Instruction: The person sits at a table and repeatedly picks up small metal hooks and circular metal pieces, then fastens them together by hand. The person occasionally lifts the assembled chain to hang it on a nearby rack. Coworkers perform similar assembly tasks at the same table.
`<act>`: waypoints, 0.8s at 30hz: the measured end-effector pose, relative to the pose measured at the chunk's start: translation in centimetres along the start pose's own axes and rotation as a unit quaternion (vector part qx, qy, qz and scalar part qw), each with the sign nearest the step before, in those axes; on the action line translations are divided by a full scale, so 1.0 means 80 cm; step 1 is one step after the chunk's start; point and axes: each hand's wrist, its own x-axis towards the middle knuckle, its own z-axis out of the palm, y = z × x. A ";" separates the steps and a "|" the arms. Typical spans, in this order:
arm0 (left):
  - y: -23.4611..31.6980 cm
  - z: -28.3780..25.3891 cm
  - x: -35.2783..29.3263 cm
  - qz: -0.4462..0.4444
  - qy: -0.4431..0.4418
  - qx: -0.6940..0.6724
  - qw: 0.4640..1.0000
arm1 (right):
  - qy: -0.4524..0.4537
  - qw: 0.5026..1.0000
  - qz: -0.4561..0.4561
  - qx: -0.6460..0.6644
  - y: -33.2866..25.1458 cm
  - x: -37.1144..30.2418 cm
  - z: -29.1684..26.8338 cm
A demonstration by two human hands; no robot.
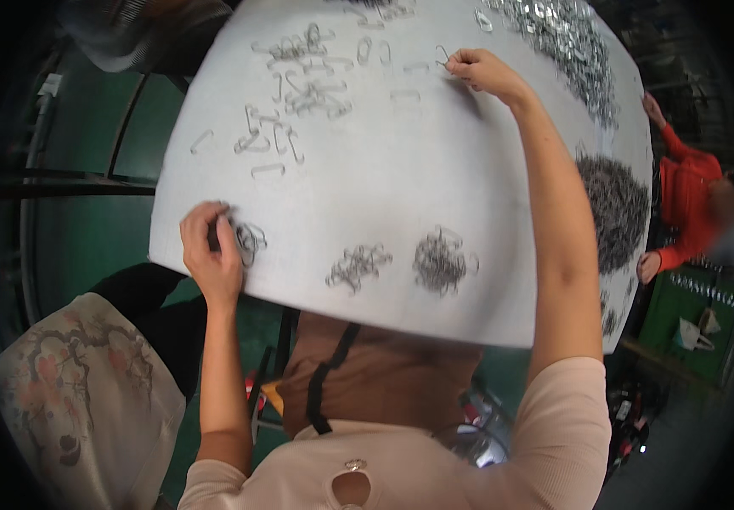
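Pinched between thumb and index fingertip of the right hand [482, 72], one thin wire hook [443, 55] is held at the table's 1 o'clock, 12 being the side farthest from the wearer. Its exposed wire projects from the fingertips toward 10 to 11 o'clock; the fingers cover the remainder, so the full long axis cannot be determined. Any marking on the wire is too small to tell. The left hand [214, 259] is positioned at 8 o'clock, fingers curled and thumb set apart from them, at a small pile of dark wire [251, 240]; whether it grips a piece cannot be told. Loose hooks [316, 98] are scattered at 10 o'clock on the white table [435, 183], their long axes lying in mixed directions. Two tangled clusters rest near the wearer's edge: one cluster [358, 268] between 6 and 7 o'clock, a denser cluster [440, 262] at 5. Bright metal pieces [567, 51] occupy 2 o'clock, and a large dark heap [618, 212] lies just past 3. A co-worker in a red top [686, 200] is beyond the table edge at 3 o'clock.
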 end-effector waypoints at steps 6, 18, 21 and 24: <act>-0.008 0.007 -0.005 0.007 0.006 -0.023 1.000 | -0.065 0.988 -0.120 -0.066 0.003 -0.191 0.071; -0.010 0.007 -0.008 0.024 0.020 -0.034 0.999 | 0.046 0.952 -0.044 -0.299 -0.042 -0.342 0.161; -0.009 0.006 -0.009 0.023 0.022 -0.027 0.999 | 0.082 0.947 -0.015 -0.311 -0.046 -0.346 0.174; -0.007 0.006 -0.011 0.005 0.017 -0.047 0.999 | 0.199 0.942 -0.124 -0.239 -0.033 -0.337 0.198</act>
